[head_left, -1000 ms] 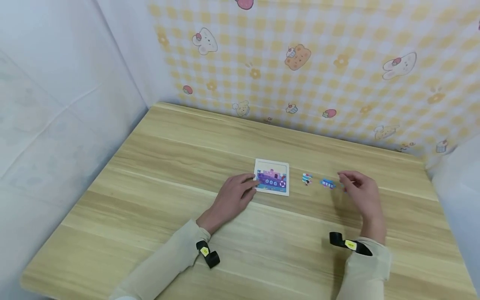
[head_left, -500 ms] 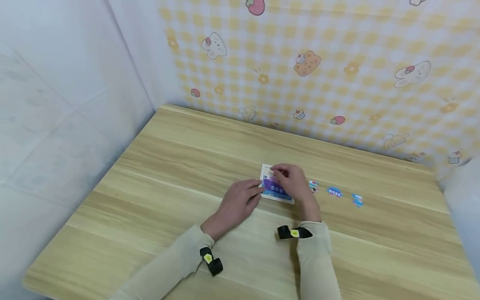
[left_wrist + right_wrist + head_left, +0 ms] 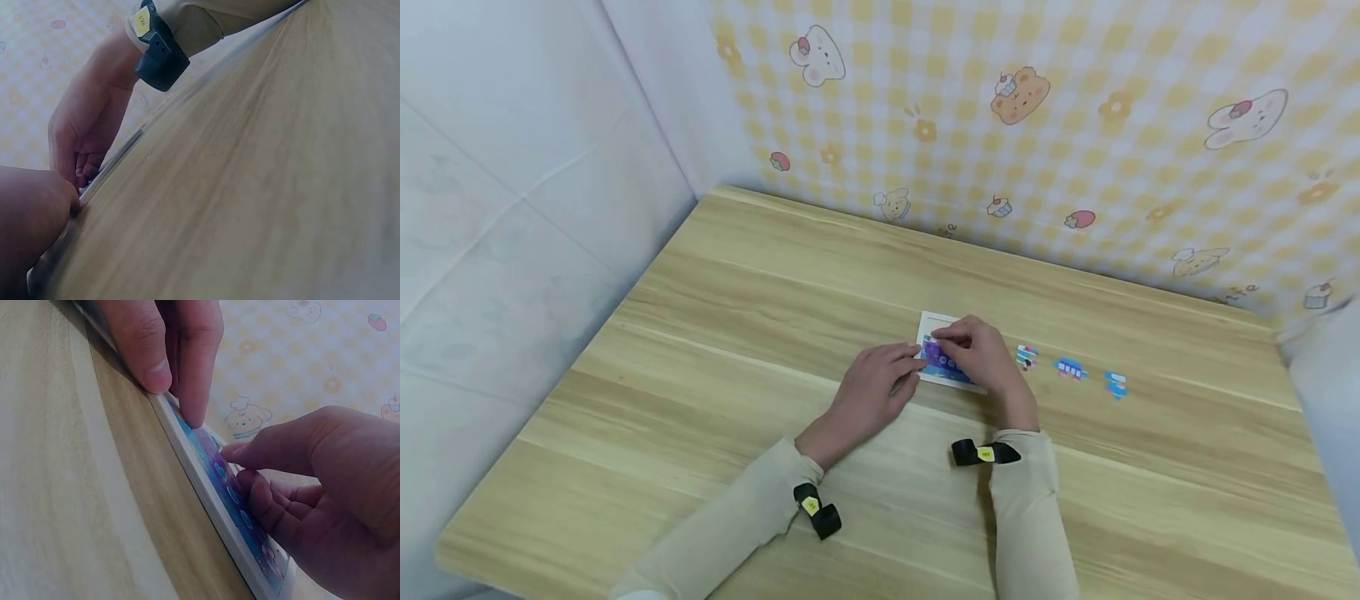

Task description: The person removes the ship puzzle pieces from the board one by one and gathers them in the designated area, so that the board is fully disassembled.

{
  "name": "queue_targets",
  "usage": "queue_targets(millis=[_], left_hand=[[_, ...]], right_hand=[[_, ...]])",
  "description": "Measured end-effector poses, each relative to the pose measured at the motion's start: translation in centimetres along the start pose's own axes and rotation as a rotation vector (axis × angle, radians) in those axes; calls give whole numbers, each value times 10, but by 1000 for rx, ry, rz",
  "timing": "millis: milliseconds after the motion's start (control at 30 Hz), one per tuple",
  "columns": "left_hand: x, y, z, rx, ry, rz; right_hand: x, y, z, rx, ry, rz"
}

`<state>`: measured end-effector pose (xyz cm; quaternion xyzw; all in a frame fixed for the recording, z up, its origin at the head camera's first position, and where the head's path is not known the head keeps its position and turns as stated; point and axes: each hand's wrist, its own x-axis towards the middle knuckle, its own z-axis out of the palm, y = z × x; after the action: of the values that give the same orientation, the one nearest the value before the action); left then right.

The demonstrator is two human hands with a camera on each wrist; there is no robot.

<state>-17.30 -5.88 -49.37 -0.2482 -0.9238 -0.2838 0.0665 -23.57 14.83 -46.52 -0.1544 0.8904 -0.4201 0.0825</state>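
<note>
A small white-framed jigsaw puzzle [image 3: 929, 320] with a purple ship picture lies on the table. My left hand [image 3: 874, 387] rests at its left edge, thumb at the frame and relaxed fingers touching the picture. My right hand [image 3: 985, 358] is over the upper part of the puzzle, its thumb and index finger pinching a small puzzle piece that the fingers mostly hide. In the right wrist view the right hand [image 3: 325, 481] bends low over the puzzle board [image 3: 206, 487], with the left fingertips at its far end. Part of the picture is covered by the right hand.
To the right of the board lie three loose puzzle pieces in a row: a striped piece [image 3: 1026, 357], a blue piece with windows [image 3: 1070, 368] and a blue-and-white piece [image 3: 1116, 385]. A checked cloth [image 3: 970, 167] hangs behind the wooden table [image 3: 760, 300].
My right hand has moved left from the loose pieces to the puzzle, uncovering the rightmost piece; its fingertips then shifted slightly left over the picture. My left hand has stayed at the board's edge.
</note>
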Motion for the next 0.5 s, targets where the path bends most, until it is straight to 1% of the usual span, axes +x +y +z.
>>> queue_targets(millis=[200,367,500], left_hand=[[1,0,0,5,-14,-15],[2,0,-1,-4,-7,-13],[2,1,-1,-12,-17,-24]], right_hand=[[1,-1,3,-6,1,-10],[1,-4,5,-10,4,4],[2,-4,6,5,10,13]])
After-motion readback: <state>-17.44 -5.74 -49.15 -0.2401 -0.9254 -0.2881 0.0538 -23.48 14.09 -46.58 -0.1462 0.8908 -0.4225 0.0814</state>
